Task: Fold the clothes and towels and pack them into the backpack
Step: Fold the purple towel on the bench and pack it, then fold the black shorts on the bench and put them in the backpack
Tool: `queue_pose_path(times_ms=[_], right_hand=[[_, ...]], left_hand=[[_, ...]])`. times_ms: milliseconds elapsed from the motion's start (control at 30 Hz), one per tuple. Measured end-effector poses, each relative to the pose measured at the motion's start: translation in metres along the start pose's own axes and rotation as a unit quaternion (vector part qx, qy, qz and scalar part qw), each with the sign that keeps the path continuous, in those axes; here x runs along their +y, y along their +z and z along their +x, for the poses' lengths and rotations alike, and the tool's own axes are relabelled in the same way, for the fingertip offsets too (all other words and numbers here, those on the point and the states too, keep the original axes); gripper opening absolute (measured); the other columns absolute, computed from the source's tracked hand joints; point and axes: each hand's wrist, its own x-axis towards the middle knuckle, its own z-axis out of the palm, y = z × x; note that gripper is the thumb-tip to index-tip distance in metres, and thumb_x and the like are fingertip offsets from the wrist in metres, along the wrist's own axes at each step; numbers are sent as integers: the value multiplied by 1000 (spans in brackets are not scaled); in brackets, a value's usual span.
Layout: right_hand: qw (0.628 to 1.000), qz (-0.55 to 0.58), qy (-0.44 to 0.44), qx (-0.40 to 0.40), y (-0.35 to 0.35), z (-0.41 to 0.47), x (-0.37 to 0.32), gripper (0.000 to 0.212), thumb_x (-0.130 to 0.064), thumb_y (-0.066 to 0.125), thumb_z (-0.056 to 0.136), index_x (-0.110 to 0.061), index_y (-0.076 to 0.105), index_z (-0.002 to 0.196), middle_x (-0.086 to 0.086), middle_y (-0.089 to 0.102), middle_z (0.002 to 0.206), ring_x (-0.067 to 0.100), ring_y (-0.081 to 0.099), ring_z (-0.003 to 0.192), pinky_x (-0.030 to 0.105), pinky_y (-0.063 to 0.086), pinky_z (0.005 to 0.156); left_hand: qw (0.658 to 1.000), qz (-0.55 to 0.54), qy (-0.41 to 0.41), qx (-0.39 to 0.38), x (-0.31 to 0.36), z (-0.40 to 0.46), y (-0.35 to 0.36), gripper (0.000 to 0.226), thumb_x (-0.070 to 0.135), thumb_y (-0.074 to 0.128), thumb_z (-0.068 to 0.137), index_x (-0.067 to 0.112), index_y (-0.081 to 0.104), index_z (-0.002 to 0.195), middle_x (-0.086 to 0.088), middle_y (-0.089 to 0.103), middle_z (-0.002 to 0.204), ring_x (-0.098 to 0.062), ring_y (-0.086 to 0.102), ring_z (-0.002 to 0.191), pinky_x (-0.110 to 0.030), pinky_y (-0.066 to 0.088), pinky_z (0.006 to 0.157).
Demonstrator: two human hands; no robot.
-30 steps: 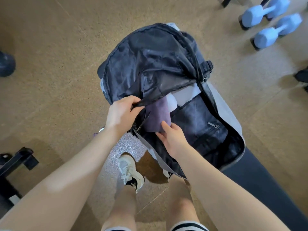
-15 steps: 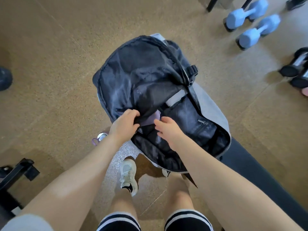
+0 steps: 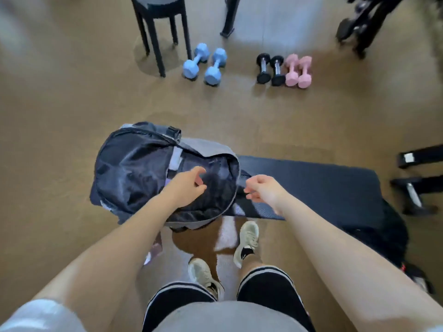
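Head view: both hands are now out of the backpack (image 3: 134,171). A second ago the left hand (image 3: 185,188) was pinching the flap lining and the right hand (image 3: 263,189) was pushing a purple folded item down into the main compartment. Now neither hand holds anything.

Left hand: hovers over the open mouth of the bag, fingers loosely curled, thumb apart, empty. Can't tell if it brushes the lining; blur.
Right hand: just right of the bag's rim, above the dark mat (image 3: 311,185), fingers loosely bent, empty, palm turned down.

Both forearms reach forward and slightly inward, elbows low, wrists roughly level.

Backpack: directly under and left of the left hand, lying on the floor with its back edge on the mat, flap thrown open to the left. A sliver of the purple item (image 3: 169,182) shows just left of the left wrist, mostly buried. A pale strip shows further up inside; can't tell what it is.

Camera has also tipped up: stool (image 3: 158,25) and dumbbells (image 3: 205,64) are now in view well beyond the hands.

My read: that item is packed. Next is either fetching another piece, none clearly in view, or closing the flap.
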Motion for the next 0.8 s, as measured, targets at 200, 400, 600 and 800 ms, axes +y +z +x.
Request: queue_pose_path(times_ms=[200, 400, 600, 800], right_hand=[[982, 123, 2, 141, -114, -91, 70, 9, -11, 44, 94, -8, 50, 89, 8, 56, 81, 15, 48, 59, 27, 40, 63], [946, 208, 16, 249, -220, -158, 174, 11, -13, 46, 96, -5, 52, 93, 3, 56, 74, 10, 48, 52, 19, 40, 56], [926, 242, 50, 287, -331, -214, 284, 12, -15, 46, 97, -8, 55, 93, 9, 56, 85, 13, 46, 57, 20, 37, 53], [896, 261, 84, 350, -431, -242, 366, 15, -16, 45, 97, -6, 56, 95, 10, 59, 90, 16, 50, 65, 23, 40, 59]], left_hand=[[983, 87, 158, -43, 152, 8, 27, 35, 20, 50, 93, 10, 49, 127, -4, 63, 109, -21, 57, 101, -26, 39, 87], [952, 114, 268, -92, 301, 9, 114, 30, 13, 52, 91, 7, 53, 121, -9, 66, 107, -22, 59, 98, -23, 38, 88], [913, 165, 349, -130, 441, -6, 226, 28, 16, 48, 94, 9, 56, 120, -2, 60, 119, -24, 59, 105, -33, 43, 97], [884, 197, 393, -159, 548, -2, 320, 33, 17, 46, 95, 13, 50, 128, -4, 59, 121, -23, 57, 108, -27, 39, 93]])
